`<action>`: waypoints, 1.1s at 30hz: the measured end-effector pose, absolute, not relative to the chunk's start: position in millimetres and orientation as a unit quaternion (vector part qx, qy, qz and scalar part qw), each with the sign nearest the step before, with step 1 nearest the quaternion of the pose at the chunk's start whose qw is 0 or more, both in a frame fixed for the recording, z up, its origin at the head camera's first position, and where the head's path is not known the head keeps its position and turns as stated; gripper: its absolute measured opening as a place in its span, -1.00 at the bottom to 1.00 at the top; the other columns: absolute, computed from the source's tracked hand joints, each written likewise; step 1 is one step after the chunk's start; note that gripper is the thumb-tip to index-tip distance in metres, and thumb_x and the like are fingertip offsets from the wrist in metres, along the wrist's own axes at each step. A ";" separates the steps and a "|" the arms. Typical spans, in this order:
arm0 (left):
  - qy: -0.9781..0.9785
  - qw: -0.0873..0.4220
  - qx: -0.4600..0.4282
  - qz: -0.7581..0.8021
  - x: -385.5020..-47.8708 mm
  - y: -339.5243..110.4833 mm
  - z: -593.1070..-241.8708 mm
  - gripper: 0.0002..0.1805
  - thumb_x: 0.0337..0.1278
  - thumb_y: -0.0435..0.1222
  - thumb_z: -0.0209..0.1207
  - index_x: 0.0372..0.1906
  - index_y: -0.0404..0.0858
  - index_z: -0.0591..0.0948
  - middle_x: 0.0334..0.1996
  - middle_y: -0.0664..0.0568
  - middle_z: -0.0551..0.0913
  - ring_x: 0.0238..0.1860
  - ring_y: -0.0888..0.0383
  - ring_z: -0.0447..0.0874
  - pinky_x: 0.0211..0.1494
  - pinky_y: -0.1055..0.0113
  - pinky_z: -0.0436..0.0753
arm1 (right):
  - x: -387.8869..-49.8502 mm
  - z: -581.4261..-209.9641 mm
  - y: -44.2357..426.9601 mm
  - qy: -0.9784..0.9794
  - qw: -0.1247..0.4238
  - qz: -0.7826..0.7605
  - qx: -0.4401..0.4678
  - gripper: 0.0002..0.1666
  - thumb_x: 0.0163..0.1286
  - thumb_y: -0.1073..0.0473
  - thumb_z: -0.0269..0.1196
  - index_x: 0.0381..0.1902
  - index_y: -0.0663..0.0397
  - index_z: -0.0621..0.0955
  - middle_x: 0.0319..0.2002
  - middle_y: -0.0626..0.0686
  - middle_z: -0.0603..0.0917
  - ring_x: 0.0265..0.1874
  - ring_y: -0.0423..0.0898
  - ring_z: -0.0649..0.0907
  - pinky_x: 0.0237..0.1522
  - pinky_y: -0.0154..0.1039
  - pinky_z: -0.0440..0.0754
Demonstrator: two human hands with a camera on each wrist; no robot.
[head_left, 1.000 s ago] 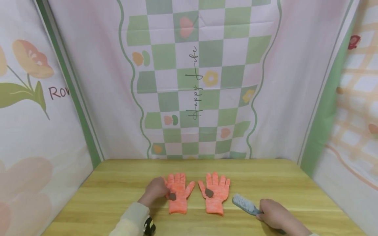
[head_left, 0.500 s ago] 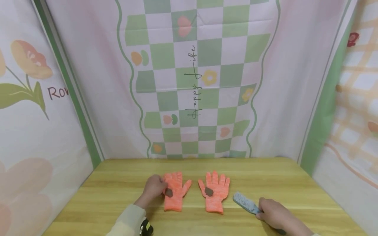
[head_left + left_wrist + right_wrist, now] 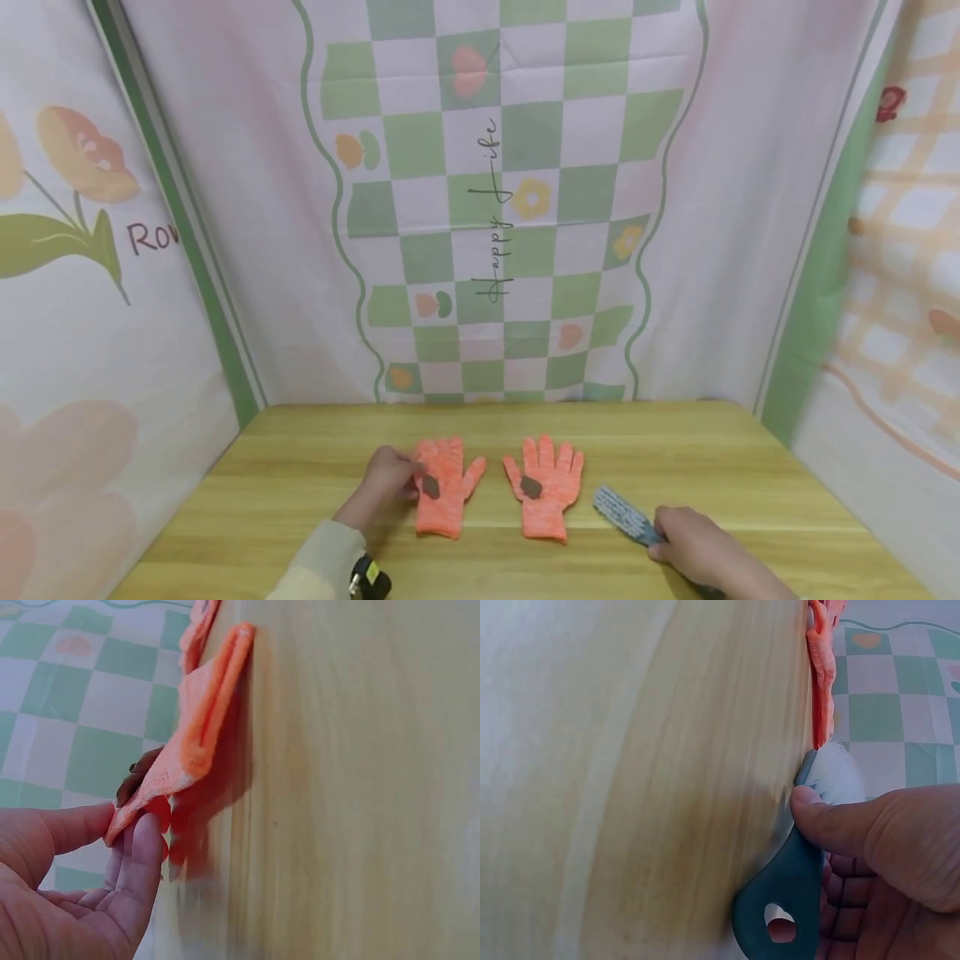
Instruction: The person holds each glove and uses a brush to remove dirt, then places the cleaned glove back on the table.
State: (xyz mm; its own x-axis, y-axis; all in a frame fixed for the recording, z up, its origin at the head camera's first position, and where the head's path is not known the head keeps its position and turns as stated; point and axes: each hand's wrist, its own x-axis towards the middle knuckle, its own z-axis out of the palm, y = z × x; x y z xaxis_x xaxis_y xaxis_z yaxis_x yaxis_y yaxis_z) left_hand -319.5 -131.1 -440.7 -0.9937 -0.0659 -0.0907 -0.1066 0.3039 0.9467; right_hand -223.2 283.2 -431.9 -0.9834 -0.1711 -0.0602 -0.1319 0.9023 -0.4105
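Observation:
Two orange knit gloves lie side by side, each with a dark brown patch on it. My left hand [image 3: 386, 475] pinches the outer edge of the left glove [image 3: 444, 512] between thumb and fingers. In the left wrist view that edge of the glove [image 3: 176, 754] is raised off the table, and its brown patch [image 3: 137, 778] stands out from the fabric. The right glove [image 3: 552, 500] lies flat, fingers pointing away. Beyond it, my right hand [image 3: 693, 542] grips a brush [image 3: 622, 515] by its blue-green handle [image 3: 780, 892]; pale bristles [image 3: 836, 774] show past the thumb.
A wood-grain table [image 3: 315, 433] carries everything. Behind it hangs a green-and-white checked curtain [image 3: 528, 242], with printed fabric walls at both sides. A black device [image 3: 369, 577] is strapped at the left wrist.
My left hand has moved slightly left, dragging the left glove with it, and the glove's left side has come up. The brush has rolled a little in my right hand; the right glove stays put.

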 end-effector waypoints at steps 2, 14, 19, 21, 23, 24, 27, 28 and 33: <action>0.783 0.036 -0.059 0.618 -318.7 -132.4 -440.9 -0.91 0.08 -0.50 0.24 -0.41 -0.52 0.60 -0.60 -0.13 0.65 -0.68 0.20 0.58 -0.57 0.39 0.67 | -222.4 -431.2 282.1 0.973 0.047 -0.212 -0.079 -0.73 0.13 0.19 0.42 -0.44 0.11 0.50 -0.51 -0.04 0.50 -0.53 -0.09 0.44 -0.45 -0.18 0.47; 0.668 0.119 -0.087 0.729 -312.8 -132.1 -440.9 -0.92 0.19 -0.47 0.19 -0.28 -0.46 0.58 -0.50 -0.04 0.62 -0.47 0.18 0.61 -0.34 0.40 0.69 | -218.2 -433.6 284.5 0.962 -0.020 -0.215 -0.168 -0.72 0.21 0.18 0.37 -0.49 0.02 0.45 -0.57 -0.14 0.42 -0.61 -0.26 0.34 -0.58 -0.34 0.35; 0.665 0.112 -0.082 0.734 -312.8 -131.2 -443.6 -0.78 0.26 -0.43 0.16 -0.08 -0.51 0.53 -0.45 -0.04 0.59 -0.44 0.19 0.59 -0.37 0.44 0.66 | -216.1 -431.1 275.5 0.961 -0.054 -0.228 -0.145 -0.69 0.24 0.24 0.35 -0.52 0.01 0.40 -0.59 -0.12 0.37 -0.62 -0.25 0.33 -0.59 -0.35 0.35; 0.667 0.113 -0.077 0.732 -312.7 -131.2 -444.7 -0.63 0.30 -0.40 0.15 0.12 -0.53 0.46 -0.44 -0.04 0.59 -0.44 0.19 0.57 -0.39 0.44 0.65 | -215.8 -429.1 271.5 0.960 -0.065 -0.235 -0.134 -0.69 0.24 0.27 0.34 -0.52 0.00 0.40 -0.59 -0.11 0.36 -0.61 -0.23 0.33 -0.58 -0.34 0.36; 0.671 0.117 -0.071 0.729 -311.4 -131.2 -444.7 -0.47 0.33 -0.36 0.13 0.30 -0.54 0.32 -0.44 -0.02 0.59 -0.45 0.19 0.57 -0.39 0.43 0.65 | -215.6 -426.6 267.6 0.960 -0.075 -0.238 -0.129 -0.69 0.25 0.28 0.33 -0.52 0.01 0.40 -0.59 -0.10 0.35 -0.60 -0.22 0.33 -0.58 -0.34 0.35; 0.671 0.119 -0.069 0.728 -310.7 -131.1 -444.7 -0.41 0.35 -0.35 0.12 0.36 -0.53 0.26 -0.44 -0.02 0.59 -0.45 0.19 0.57 -0.38 0.41 0.66 | -215.7 -425.4 265.6 0.960 -0.081 -0.237 -0.126 -0.69 0.26 0.29 0.32 -0.52 0.00 0.40 -0.59 -0.11 0.35 -0.61 -0.23 0.33 -0.58 -0.34 0.35; 0.664 0.118 -0.060 0.736 -307.7 -130.1 -442.6 -0.36 0.37 -0.35 0.10 0.40 -0.54 0.16 -0.41 -0.03 0.62 -0.43 0.17 0.62 -0.30 0.34 0.70 | -216.3 -421.6 259.8 0.960 -0.096 -0.235 -0.120 -0.71 0.29 0.28 0.30 -0.51 0.00 0.40 -0.60 -0.11 0.34 -0.62 -0.23 0.32 -0.60 -0.35 0.35; 0.662 0.117 -0.058 0.739 -306.7 -129.4 -441.7 -0.40 0.37 -0.36 0.10 0.37 -0.55 0.20 -0.41 -0.04 0.63 -0.43 0.17 0.64 -0.27 0.32 0.71 | -216.4 -420.3 257.7 0.960 -0.099 -0.236 -0.118 -0.72 0.31 0.27 0.29 -0.49 0.00 0.40 -0.60 -0.12 0.34 -0.63 -0.23 0.32 -0.61 -0.36 0.34; 0.650 0.110 -0.044 0.751 -301.0 -125.7 -436.4 -0.66 0.36 -0.37 0.11 0.09 -0.55 0.48 -0.41 -0.07 0.66 -0.42 0.14 0.67 -0.24 0.28 0.72 | -216.4 -414.0 245.3 0.955 -0.120 -0.244 -0.120 -0.77 0.36 0.26 0.25 -0.42 0.03 0.40 -0.62 -0.12 0.37 -0.66 -0.23 0.32 -0.66 -0.37 0.34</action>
